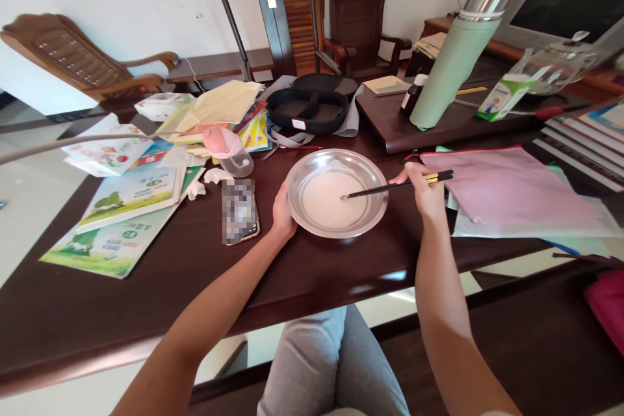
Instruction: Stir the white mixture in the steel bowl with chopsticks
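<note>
A round metal bowl (377, 211) with a wide rim stands on the dark wooden table in front of me. Whitish stuff (324, 198) covers its bottom; whether it is liquid or powder I cannot tell. My left hand (283, 211) grips the bowl's left rim, its fingers partly hidden behind it. Pinched in my right hand (423, 187) is a pair of black chopsticks (375, 190) with gold bands near the top. They slant down to the left, and their tips touch the whitish stuff near the middle.
Left of the bowl are a phone (240, 211), a pink-topped cup (228, 151), crumpled tissues (196, 190) and booklets (112, 240). A black case (307, 104) sits behind it. To the right are a pink mesh pouch (507, 182), a green thermos (455, 65) and stacked books (585, 149).
</note>
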`<action>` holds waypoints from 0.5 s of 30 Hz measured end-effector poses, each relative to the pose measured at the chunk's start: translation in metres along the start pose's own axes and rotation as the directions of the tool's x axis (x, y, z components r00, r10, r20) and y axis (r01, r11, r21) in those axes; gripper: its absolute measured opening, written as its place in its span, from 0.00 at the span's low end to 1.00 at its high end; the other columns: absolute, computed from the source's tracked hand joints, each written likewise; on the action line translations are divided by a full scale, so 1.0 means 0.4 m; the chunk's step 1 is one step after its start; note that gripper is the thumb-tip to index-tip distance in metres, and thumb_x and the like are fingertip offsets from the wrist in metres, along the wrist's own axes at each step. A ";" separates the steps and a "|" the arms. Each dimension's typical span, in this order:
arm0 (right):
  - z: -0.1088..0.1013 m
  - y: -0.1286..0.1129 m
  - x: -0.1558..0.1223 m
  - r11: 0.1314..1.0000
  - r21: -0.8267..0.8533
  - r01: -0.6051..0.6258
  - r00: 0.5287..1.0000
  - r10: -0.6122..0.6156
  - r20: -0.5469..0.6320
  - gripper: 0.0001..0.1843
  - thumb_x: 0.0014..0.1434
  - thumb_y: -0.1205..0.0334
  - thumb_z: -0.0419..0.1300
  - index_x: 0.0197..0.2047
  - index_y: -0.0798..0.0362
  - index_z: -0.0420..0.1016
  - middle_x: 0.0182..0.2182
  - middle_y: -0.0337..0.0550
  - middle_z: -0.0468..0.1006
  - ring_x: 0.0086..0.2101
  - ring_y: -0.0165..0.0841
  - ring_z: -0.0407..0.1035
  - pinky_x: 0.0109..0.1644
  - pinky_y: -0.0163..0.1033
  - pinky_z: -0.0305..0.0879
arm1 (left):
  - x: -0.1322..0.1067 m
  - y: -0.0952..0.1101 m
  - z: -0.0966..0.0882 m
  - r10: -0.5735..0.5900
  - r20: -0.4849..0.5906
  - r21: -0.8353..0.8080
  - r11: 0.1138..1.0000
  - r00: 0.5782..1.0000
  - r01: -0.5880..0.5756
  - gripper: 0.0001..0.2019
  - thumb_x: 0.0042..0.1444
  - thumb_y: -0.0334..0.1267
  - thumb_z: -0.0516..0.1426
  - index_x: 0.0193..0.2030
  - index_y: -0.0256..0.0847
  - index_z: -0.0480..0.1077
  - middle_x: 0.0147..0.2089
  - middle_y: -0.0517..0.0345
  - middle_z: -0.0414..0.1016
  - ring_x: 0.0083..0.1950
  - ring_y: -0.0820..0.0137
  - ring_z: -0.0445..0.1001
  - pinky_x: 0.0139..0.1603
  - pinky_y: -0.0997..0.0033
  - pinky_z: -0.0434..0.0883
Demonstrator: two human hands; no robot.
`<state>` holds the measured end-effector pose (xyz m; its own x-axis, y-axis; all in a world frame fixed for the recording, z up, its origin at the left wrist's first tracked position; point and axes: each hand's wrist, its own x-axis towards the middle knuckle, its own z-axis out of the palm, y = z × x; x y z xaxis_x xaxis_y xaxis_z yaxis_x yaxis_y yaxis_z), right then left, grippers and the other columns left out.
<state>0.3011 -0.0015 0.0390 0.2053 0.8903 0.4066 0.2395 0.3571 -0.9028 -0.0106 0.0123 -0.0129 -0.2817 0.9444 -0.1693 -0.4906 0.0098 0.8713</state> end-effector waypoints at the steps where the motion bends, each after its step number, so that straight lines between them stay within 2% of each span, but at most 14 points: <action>1: -0.001 -0.003 -0.001 1.000 0.015 -0.010 1.000 0.010 0.020 0.39 0.63 0.15 0.68 0.22 0.41 0.80 0.23 0.42 0.84 0.30 0.46 0.84 0.44 0.53 0.82 | 0.000 0.000 0.000 -0.002 0.003 -0.003 1.000 1.000 0.002 0.18 0.53 0.55 0.74 0.42 0.46 0.86 0.50 0.53 0.93 0.68 0.47 0.86 0.73 0.50 0.79; 5: 0.019 -0.014 -0.010 1.000 0.006 -0.021 0.972 0.019 0.234 0.36 0.63 0.17 0.71 0.26 0.42 0.85 0.29 0.44 0.91 0.36 0.48 0.88 0.47 0.53 0.84 | 0.000 -0.002 -0.002 0.001 0.021 0.001 1.000 1.000 -0.001 0.19 0.54 0.56 0.74 0.44 0.46 0.86 0.52 0.52 0.93 0.69 0.47 0.86 0.74 0.50 0.79; 7: 0.029 -0.011 -0.010 1.000 -0.017 0.009 0.960 -0.004 0.280 0.36 0.63 0.17 0.70 0.30 0.43 0.88 0.34 0.45 0.93 0.39 0.48 0.89 0.50 0.53 0.83 | 0.001 -0.003 -0.003 0.004 0.017 0.003 1.000 1.000 -0.004 0.19 0.54 0.56 0.74 0.44 0.46 0.87 0.52 0.53 0.93 0.69 0.47 0.86 0.74 0.51 0.79; 10: 0.023 0.001 -0.003 0.997 -0.062 0.037 0.986 -0.026 0.165 0.36 0.63 0.16 0.69 0.30 0.42 0.86 0.33 0.43 0.93 0.39 0.47 0.88 0.52 0.54 0.82 | 0.002 -0.003 -0.003 0.005 0.014 0.001 1.000 1.000 -0.005 0.19 0.53 0.56 0.74 0.44 0.47 0.86 0.52 0.53 0.93 0.68 0.48 0.86 0.73 0.51 0.79; 13: 0.004 0.007 0.003 0.999 -0.033 0.012 1.000 -0.012 0.002 0.38 0.64 0.15 0.67 0.24 0.42 0.81 0.26 0.42 0.87 0.33 0.46 0.85 0.49 0.54 0.82 | 0.001 -0.002 -0.001 0.006 0.015 0.003 1.000 1.000 -0.006 0.19 0.52 0.56 0.74 0.43 0.47 0.86 0.52 0.53 0.93 0.67 0.47 0.86 0.73 0.50 0.79; 15: -0.001 0.003 0.001 1.000 0.005 -0.012 1.000 0.012 0.003 0.40 0.64 0.15 0.67 0.22 0.41 0.77 0.22 0.42 0.83 0.30 0.46 0.84 0.45 0.54 0.82 | 0.000 -0.001 0.000 0.013 0.021 0.007 1.000 1.000 -0.013 0.19 0.52 0.57 0.74 0.44 0.46 0.86 0.51 0.52 0.93 0.68 0.46 0.86 0.73 0.49 0.79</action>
<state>0.3017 -0.0007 0.0382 0.2050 0.8953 0.3956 0.2320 0.3482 -0.9083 -0.0105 0.0124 -0.0134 -0.2705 0.9512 -0.1486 -0.4812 0.0001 0.8766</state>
